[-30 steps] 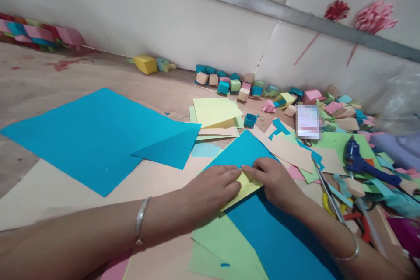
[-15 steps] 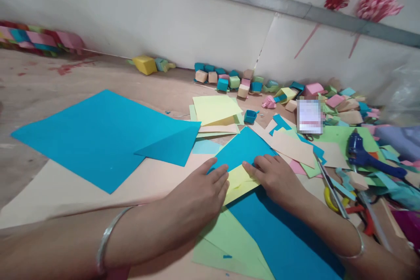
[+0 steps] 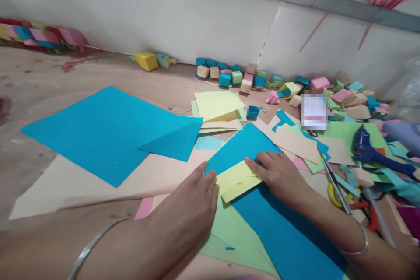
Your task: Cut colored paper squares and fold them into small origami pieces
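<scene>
A folded strip of yellow paper (image 3: 239, 182) lies across blue paper (image 3: 243, 146) in front of me. At the strip's left edge, my left hand (image 3: 197, 199) lies with its fingers stretched out and nothing held in them. The fingers of my right hand (image 3: 282, 175) are curled at the right end of the strip, one digit pressing its top edge; its underside contact is hidden. Pale green paper (image 3: 234, 229) and a long blue piece (image 3: 292, 234) extend beneath. To the left, a large blue sheet (image 3: 98, 133) rests over peach paper (image 3: 62, 183).
A blue glue gun (image 3: 364, 148), scissors (image 3: 336, 183) and paper scraps crowd the right side. Beyond the hands sit a stack of yellow sheets (image 3: 218, 104) and a small blue paper box (image 3: 253, 112). Several paper cubes (image 3: 236, 77) line the wall.
My left hand has slid left and slightly toward me, uncovering more of the yellow strip's left end. My right hand stays at the strip. The view has shifted slightly.
</scene>
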The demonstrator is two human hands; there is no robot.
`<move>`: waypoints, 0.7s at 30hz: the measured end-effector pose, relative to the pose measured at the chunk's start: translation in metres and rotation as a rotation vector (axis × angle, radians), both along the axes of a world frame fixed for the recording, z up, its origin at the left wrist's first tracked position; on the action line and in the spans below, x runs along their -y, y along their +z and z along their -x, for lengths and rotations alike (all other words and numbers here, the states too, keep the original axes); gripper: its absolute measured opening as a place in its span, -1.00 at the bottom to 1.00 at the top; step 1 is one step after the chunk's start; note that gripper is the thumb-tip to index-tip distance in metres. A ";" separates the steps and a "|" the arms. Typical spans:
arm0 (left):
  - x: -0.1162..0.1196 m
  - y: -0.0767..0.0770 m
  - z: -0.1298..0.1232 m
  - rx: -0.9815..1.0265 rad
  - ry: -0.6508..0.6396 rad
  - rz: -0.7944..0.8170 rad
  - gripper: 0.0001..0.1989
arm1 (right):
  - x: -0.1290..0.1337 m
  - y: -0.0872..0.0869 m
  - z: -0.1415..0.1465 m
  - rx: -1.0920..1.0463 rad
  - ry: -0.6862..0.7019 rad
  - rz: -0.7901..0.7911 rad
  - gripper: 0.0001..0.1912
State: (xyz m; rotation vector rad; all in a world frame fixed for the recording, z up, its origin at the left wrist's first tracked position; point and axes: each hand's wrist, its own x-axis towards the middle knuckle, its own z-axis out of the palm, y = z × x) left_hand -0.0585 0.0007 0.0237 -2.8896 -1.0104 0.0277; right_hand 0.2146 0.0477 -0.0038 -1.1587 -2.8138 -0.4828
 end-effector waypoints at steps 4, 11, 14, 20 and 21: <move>-0.005 0.001 0.003 0.036 -0.011 0.005 -0.84 | 0.001 0.001 0.001 -0.007 0.000 0.003 -0.57; -0.035 0.012 -0.011 0.042 0.021 -0.037 -0.87 | -0.002 -0.004 0.000 -0.127 -0.006 0.055 -0.58; -0.042 0.007 -0.019 -0.026 0.004 0.028 -0.78 | -0.005 -0.006 -0.002 -0.298 -0.052 0.157 -0.59; -0.043 -0.002 -0.018 -0.031 0.006 0.078 -0.90 | -0.001 0.008 0.004 -0.643 -0.223 0.525 -0.49; -0.043 -0.002 -0.016 -0.005 0.009 0.081 -0.82 | 0.001 0.010 0.005 -0.649 -0.240 0.551 -0.40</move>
